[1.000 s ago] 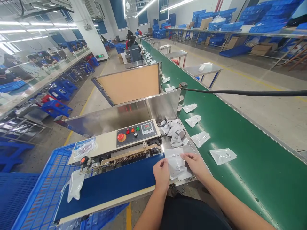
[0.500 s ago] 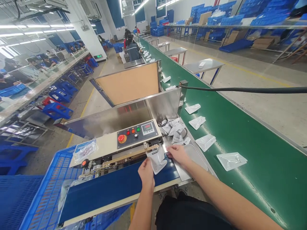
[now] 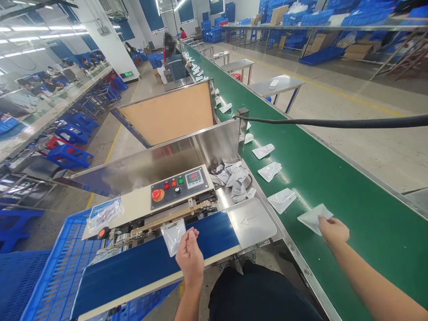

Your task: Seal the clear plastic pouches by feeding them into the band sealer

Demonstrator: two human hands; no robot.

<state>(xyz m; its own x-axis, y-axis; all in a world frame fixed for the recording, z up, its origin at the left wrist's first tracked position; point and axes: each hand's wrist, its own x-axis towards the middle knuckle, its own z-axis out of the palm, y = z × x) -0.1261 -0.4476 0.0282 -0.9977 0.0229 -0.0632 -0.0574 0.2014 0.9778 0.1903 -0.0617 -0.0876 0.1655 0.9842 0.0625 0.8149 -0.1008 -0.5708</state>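
Note:
My right hand (image 3: 334, 229) pinches the near corner of a white pouch (image 3: 314, 217) at the green conveyor belt (image 3: 361, 214). Another white pouch (image 3: 173, 236) hangs with its top edge at the sealing strip of a band sealer (image 3: 182, 185), over the sealer's blue belt (image 3: 133, 267). Just right of that pouch is my left hand (image 3: 190, 255), its fingers curled together and seemingly holding nothing. Several more pouches, such as a nearer one (image 3: 281, 200), lie in a line along the green belt.
A heap of pouches (image 3: 236, 176) lies beside the sealer, behind a metal plate (image 3: 252, 223). A blue crate (image 3: 50, 272) stands at the sealer's left end. A black cable (image 3: 317, 121) crosses above the green belt. A co-worker (image 3: 175, 62) sits further along.
My right hand has moved from the sealer to the green belt and taken hold of a pouch. The pouch at the sealer has shifted left, and my left hand has come away from it.

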